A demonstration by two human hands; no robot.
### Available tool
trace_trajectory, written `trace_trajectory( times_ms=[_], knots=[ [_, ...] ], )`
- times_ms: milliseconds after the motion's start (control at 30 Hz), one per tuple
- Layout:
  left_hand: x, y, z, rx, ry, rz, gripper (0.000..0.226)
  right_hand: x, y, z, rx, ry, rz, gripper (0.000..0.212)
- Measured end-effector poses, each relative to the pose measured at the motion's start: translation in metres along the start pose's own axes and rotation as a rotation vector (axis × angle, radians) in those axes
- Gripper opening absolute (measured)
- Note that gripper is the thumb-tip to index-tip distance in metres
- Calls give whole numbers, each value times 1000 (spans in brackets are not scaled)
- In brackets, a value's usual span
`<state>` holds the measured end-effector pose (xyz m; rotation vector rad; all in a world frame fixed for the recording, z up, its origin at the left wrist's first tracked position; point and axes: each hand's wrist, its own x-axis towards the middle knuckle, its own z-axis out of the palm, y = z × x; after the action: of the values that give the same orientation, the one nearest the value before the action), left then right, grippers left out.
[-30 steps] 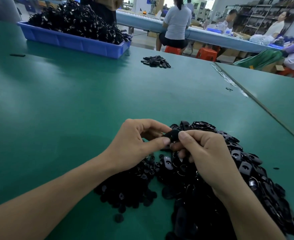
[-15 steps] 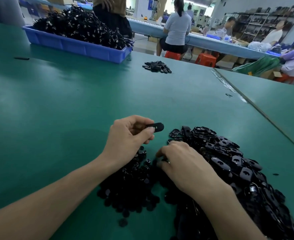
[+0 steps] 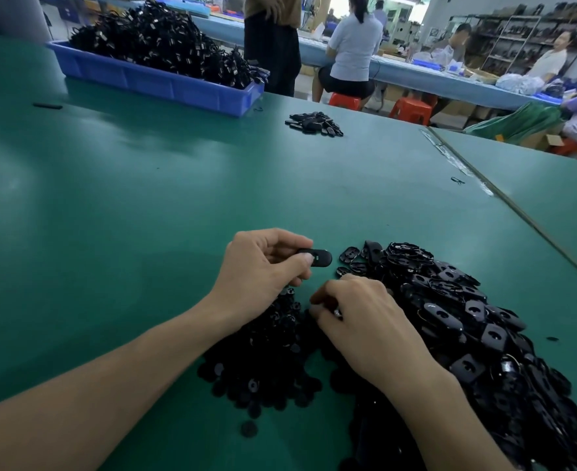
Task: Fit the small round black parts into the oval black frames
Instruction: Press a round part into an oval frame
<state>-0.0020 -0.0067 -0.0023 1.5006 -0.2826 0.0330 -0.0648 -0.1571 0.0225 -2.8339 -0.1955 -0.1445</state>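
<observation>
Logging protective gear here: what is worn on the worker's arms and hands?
Left hand and right hand are ungloved; both forearms are bare, with no sleeve, watch or band showing. A small glint at the right hand might be a ring; unclear.

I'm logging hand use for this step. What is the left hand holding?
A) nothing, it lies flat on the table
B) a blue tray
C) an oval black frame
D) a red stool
C: the left hand pinches an oval black frame between thumb and fingers, above the green table.
</observation>
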Motion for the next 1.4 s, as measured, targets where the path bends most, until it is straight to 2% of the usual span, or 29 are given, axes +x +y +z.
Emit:
trace_trajectory(
  times_ms=[267,400,500,567,700,767,867,1033,1167,1400],
  knots=[
    [1,-1,-1,-67,-8,-32,27,1,-1,-4,-16,-72,-11,13],
    [0,0,0,-100,-9,-39,22,1,-3,-5,-9,-99,-10,10],
    [0,3,0,-28,22,16,16,-1,-4,-5,-12,-111,-14,7],
    [1,5,0,39,56,70,16,-3,-4,-7,39,-70,-24,2],
    [2,7,3,3,63,60,19,-8,0,-9,232,63,-6,18],
    [0,7,6,22,30,27,25,-10,2,-8,259,97,-15,10],
    [-1,6,7,36,-11,-13,36,-10,7,-6,237,125,-14,26],
    [-2,8,8,103,-25,45,28,-11,10,-8,316,277,-28,23],
    [-2,7,7,42,2,46,10,-12,11,-10,397,367,-18,23],
    [-3,8,7,29,36,-2,18,-12,9,-10,688,399,83,17]
  ],
)
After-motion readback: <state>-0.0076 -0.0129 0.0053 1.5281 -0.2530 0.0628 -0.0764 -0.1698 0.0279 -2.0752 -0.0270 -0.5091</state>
